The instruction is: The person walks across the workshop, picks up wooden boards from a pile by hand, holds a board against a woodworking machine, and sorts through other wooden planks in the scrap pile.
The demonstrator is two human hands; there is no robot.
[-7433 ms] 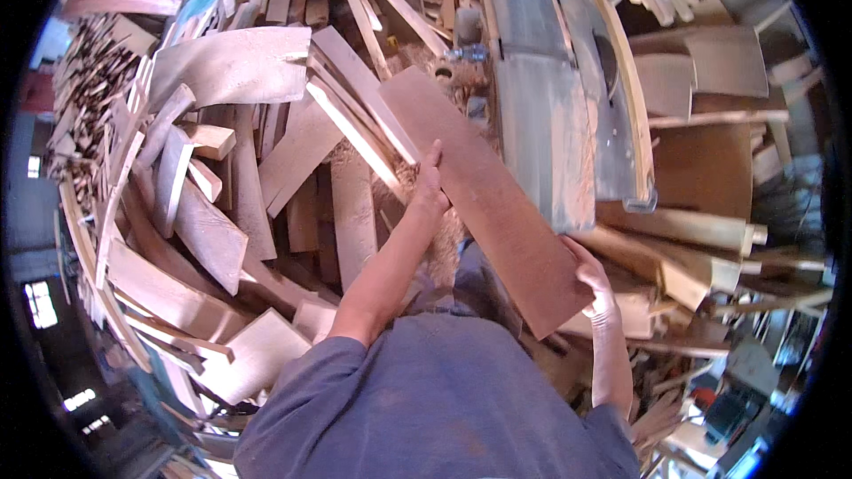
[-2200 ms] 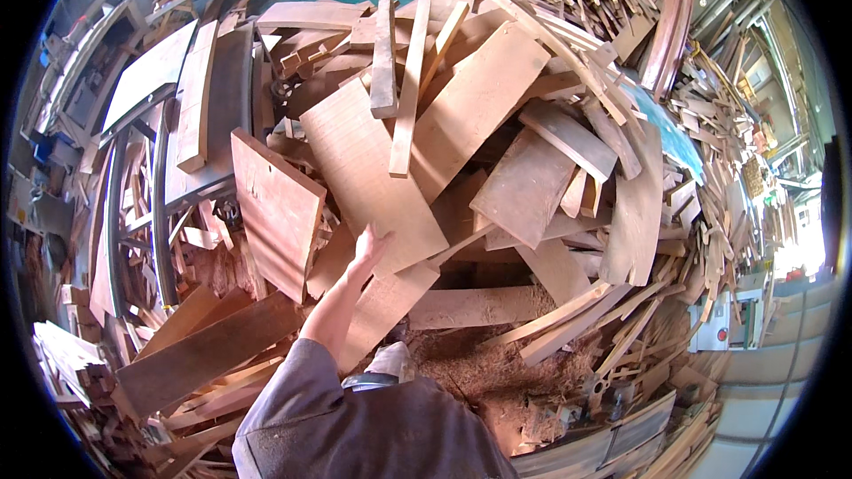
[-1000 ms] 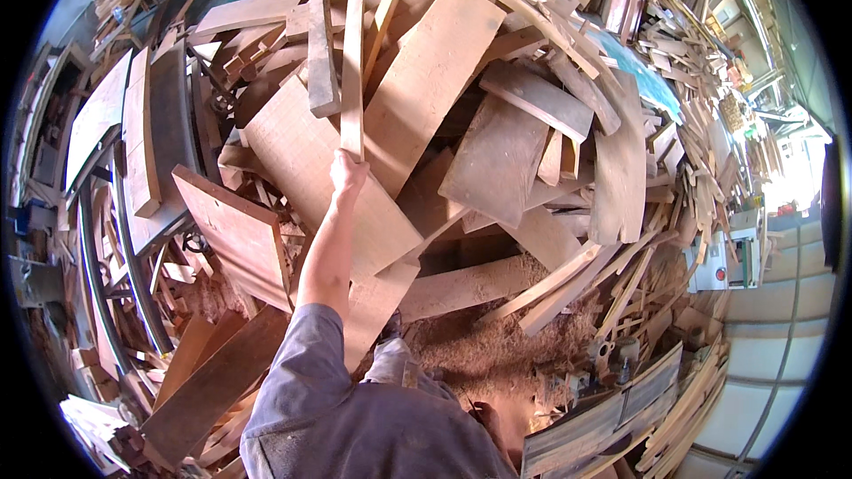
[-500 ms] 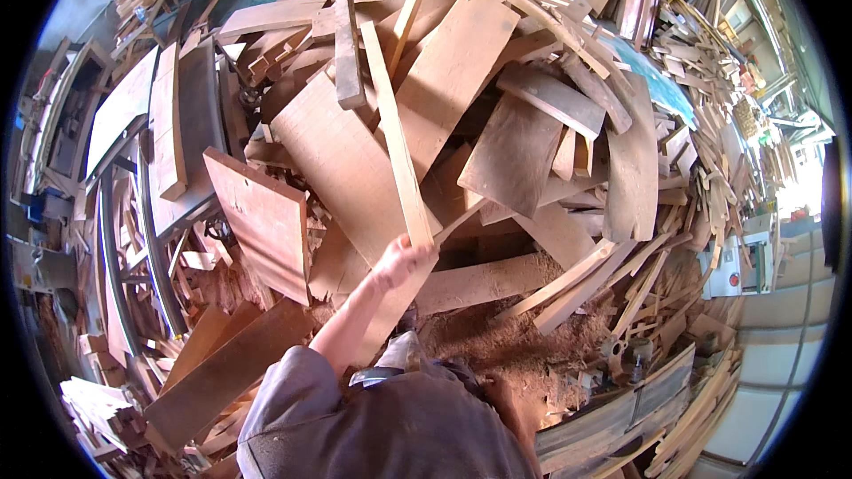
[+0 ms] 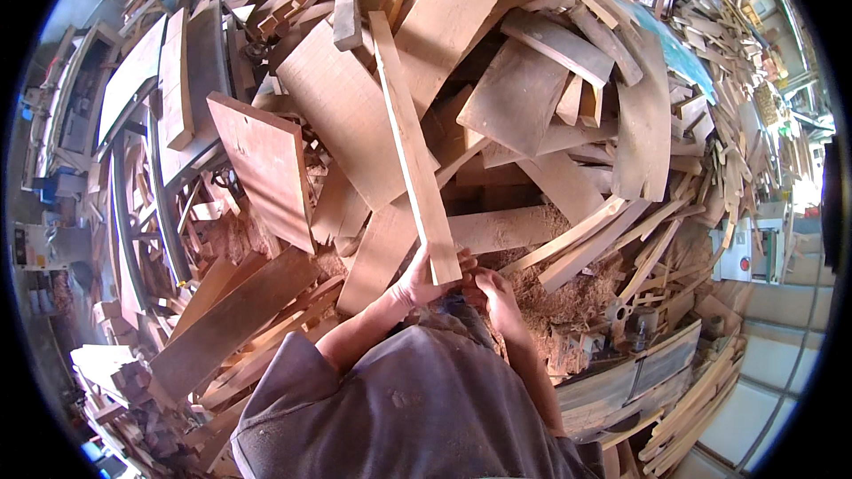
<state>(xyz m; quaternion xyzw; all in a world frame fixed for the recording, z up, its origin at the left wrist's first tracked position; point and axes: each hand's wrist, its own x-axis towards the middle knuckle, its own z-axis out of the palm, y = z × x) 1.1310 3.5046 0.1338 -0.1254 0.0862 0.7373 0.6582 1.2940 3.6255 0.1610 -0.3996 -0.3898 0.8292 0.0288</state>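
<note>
The frame is filled by a scrap-timber pile [image 5: 532,106]: offcuts, boards and strips thrown at all angles, resting on one another with no stacking order, which is why most lie tilted rather than flat. The largest pieces are broad pale planks across the upper centre and a reddish-brown rectangular panel [image 5: 262,164] at centre left, standing tilted on edge against its neighbours. Surfaces look rough-sawn and dusty. A heap of sawdust [image 5: 568,288] sits at centre right, below the boards.

Running from upper centre down to centre frame is a long narrow batten [image 5: 413,142], straight, pale and flat-faced. Its lower end is raised clear of the pile because the person grips it there. The left hand [image 5: 422,277] is closed around that end, fingers wrapped from beneath. The right hand [image 5: 495,291] sits just beside it, fingers curled near the batten's end; whether it grips or merely touches cannot be told.
</note>
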